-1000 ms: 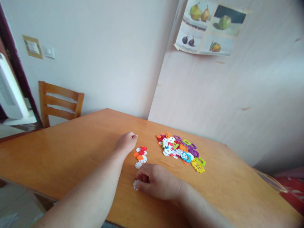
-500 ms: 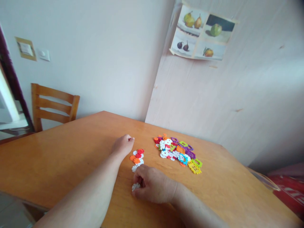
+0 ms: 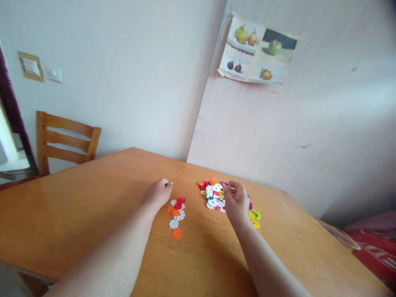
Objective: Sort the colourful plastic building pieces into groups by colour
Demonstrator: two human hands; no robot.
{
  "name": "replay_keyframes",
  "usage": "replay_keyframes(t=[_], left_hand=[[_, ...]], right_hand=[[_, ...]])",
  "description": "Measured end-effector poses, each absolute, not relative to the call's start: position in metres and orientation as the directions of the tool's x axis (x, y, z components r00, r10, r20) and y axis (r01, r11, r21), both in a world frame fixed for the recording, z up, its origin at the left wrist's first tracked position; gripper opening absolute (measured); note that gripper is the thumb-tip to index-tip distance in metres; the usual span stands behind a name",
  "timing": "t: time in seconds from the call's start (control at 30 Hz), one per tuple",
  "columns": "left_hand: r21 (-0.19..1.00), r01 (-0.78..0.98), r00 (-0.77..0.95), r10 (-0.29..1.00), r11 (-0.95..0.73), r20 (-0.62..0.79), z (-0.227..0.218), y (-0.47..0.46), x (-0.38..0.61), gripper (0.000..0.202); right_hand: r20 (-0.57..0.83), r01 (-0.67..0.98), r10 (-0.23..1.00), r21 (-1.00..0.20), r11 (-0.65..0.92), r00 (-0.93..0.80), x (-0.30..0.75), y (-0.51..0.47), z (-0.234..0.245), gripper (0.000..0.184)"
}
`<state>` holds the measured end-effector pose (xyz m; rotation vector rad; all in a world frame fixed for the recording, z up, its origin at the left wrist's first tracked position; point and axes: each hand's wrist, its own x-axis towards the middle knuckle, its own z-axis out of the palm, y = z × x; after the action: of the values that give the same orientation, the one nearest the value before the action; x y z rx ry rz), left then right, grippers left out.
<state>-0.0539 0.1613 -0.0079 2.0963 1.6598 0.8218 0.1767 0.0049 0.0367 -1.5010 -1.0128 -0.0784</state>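
Observation:
My left hand (image 3: 157, 193) rests on the wooden table (image 3: 93, 206) in a loose fist, just left of a short row of white, red and orange plastic discs (image 3: 175, 208). A white disc (image 3: 173, 223) and an orange disc (image 3: 177, 234) lie at the near end of that row. My right hand (image 3: 236, 203) hovers over a heap of mixed coloured plastic pieces (image 3: 213, 196), with its fingertips pinched on a small piece at the top of the heap. The hand hides part of the heap; yellow pieces (image 3: 255, 218) show beside it.
The table stands in a room corner, with walls close behind and to the right. A wooden chair (image 3: 63, 142) stands at the far left side. A fruit poster (image 3: 256, 51) hangs on the right wall. A red cloth (image 3: 374, 247) lies beyond the table's right edge.
My right hand has left the near end of the disc row and moved forward and right onto the heap. An orange disc now lies where it was. My left hand has stayed put.

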Motion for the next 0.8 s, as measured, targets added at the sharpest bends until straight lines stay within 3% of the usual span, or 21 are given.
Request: replay_keyframes(t=[0.13, 0.3, 0.4, 0.53, 0.7, 0.8], left_hand=[[0.595, 0.758, 0.153, 0.959, -0.269, 0.238, -0.006, 0.16, -0.054, 0.037], [0.596, 0.76, 0.145, 0.961, -0.261, 0.235, -0.003, 0.157, -0.054, 0.036], [0.592, 0.76, 0.148, 0.959, -0.267, 0.243, -0.003, 0.156, -0.053, 0.037], [0.589, 0.762, 0.146, 0.958, -0.269, 0.247, -0.004, 0.156, -0.053, 0.038], [0.578, 0.771, 0.146, 0.958, -0.267, 0.248, -0.005, 0.157, -0.053, 0.038], [0.571, 0.775, 0.15, 0.956, -0.272, 0.253, -0.006, 0.159, -0.053, 0.037]], right_hand=[[0.611, 0.73, 0.695, -0.659, 0.183, 0.378, 0.155, -0.002, 0.035, 0.016], [0.317, 0.789, 0.948, -0.592, 0.167, 0.037, 0.113, -0.014, 0.025, 0.012], [0.189, 0.835, 0.98, -0.528, 0.153, -0.061, 0.095, -0.021, 0.023, 0.02], [0.119, 0.861, 0.989, -0.49, 0.139, -0.092, 0.083, -0.023, 0.023, 0.022], [0.074, 0.832, 0.995, -0.547, 0.093, -0.063, 0.081, -0.02, 0.019, 0.016], [0.082, 0.759, 0.993, -0.64, 0.121, -0.089, 0.084, -0.017, 0.018, 0.012]])
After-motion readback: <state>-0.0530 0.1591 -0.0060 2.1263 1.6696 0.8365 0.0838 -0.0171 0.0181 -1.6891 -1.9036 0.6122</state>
